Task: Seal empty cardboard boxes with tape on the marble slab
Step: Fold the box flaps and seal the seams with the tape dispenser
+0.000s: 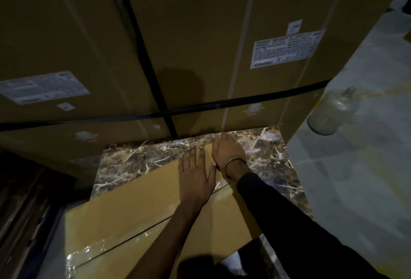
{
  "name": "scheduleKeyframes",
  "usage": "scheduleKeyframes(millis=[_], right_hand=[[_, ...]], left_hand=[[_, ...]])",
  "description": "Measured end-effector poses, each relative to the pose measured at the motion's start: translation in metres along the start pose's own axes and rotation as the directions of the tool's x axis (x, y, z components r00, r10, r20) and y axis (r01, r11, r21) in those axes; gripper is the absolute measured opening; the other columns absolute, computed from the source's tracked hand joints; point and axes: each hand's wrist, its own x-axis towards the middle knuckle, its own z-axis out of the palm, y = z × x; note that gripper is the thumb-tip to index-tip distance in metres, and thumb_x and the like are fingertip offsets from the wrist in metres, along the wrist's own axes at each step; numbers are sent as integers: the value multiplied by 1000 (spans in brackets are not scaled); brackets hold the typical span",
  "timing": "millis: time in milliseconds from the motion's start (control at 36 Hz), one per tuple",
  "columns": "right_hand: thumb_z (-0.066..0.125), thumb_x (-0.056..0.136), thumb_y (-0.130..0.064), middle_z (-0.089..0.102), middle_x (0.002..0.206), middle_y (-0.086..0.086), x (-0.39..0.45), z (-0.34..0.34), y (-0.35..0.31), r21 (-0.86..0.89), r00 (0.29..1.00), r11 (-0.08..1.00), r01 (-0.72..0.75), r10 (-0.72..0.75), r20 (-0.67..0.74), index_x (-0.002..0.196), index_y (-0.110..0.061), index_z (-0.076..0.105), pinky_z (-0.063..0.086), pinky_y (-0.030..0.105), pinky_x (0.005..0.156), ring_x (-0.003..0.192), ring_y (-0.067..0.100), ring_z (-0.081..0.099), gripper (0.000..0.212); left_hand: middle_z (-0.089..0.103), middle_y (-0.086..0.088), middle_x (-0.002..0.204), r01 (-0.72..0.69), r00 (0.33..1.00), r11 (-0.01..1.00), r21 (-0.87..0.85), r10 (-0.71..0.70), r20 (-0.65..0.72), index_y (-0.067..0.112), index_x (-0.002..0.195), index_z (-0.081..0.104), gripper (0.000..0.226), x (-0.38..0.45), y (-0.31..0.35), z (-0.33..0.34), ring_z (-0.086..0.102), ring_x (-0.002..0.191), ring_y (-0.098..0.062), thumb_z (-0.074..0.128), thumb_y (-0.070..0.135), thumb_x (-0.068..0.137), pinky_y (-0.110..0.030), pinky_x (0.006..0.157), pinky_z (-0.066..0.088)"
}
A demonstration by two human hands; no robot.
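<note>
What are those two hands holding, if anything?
Nothing is gripped. The left hand lies flat, fingers straight, on the cardboard box; the right hand rests open at its far end.

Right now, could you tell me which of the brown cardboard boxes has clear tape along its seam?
The flat brown cardboard box under both hands on the marble slab; the big stacked cartons carry black straps.
</note>
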Motion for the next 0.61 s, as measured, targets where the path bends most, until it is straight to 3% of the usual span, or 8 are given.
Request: scheduleKeyframes(millis=[56, 139, 250, 306, 389, 472, 556, 611], right_hand=[[21, 108, -53, 65, 128, 19, 6, -7, -1, 49, 998, 997, -56, 56, -8, 125, -7, 60, 48, 45, 93, 115, 40, 62, 62], [15, 107, -58, 61, 138, 21, 21, -13, 4, 117, 989, 987, -108, 96, 108, 131, -7, 65, 43, 47, 107, 128, 40, 56, 75], [7, 94, -76, 41, 159, 20, 25, -12, 19, 162, 954, 967, -197, 152, 257, 154, -8, 41, 34, 50, 117, 143, 39, 43, 97], [18, 98, -73, 43, 157, 19, -1, -12, 25, 132, 972, 978, -161, 134, 193, 159, -11, 28, 39, 50, 113, 139, 40, 46, 88], [24, 96, -72, 43, 152, 15, -58, -11, 30, 84, 999, 996, -31, 28, 30, 154, -15, 30, 45, 53, 105, 136, 40, 46, 82], [22, 98, -74, 23, 166, 12, -100, -1, 35, -5, 999, 1000, -31, 31, 12, 161, -15, 18, 34, 55, 117, 151, 35, 27, 86], [22, 98, -75, 19, 169, 10, -124, 9, 40, -76, 996, 995, -68, 63, -56, 163, -16, 11, 29, 55, 119, 152, 33, 24, 89], [20, 97, -76, 20, 170, 8, -126, 12, 41, -115, 994, 990, -84, 74, -83, 164, -17, 10, 30, 56, 117, 150, 32, 27, 89]], left_hand=[[33, -13, 169, 7, 1000, 1000, -27, -7, 13, 15, 164, 35, 71, 0, 0, -2, 24, 158, -30, 23, 59, 110, -48, 131, 10], [24, -9, 174, 1, 1000, 994, -109, 2, 27, 17, 166, 30, 70, -1, -4, -7, 16, 161, -24, 23, 61, 111, -45, 132, 6], [24, -9, 174, 14, 999, 984, -179, -8, 37, 17, 166, 29, 71, -25, -33, -24, 19, 160, -25, 29, 62, 111, -47, 129, 19], [31, -13, 170, 110, 994, 986, -122, -109, 15, 16, 162, 38, 70, -52, -60, -34, 26, 158, -30, 32, 61, 108, -51, 126, 24], [39, -21, 163, 318, 947, 946, -62, -319, -18, 15, 153, 50, 69, -104, -103, -55, 31, 153, -40, 38, 59, 102, -59, 120, 31], [38, -28, 161, 516, 854, 857, 1, -515, -72, 13, 147, 53, 66, -156, -139, -73, 28, 152, -47, 41, 56, 98, -62, 119, 30], [28, -26, 167, 753, 658, 657, 35, -750, -73, 15, 157, 41, 84, -195, -160, -78, 18, 157, -44, 24, 70, 97, -65, 124, 18], [23, -28, 169, 826, 563, 562, 32, -825, -44, 17, 163, 29, 94, -210, -164, -76, 19, 156, -46, 12, 80, 95, -66, 124, 15]])
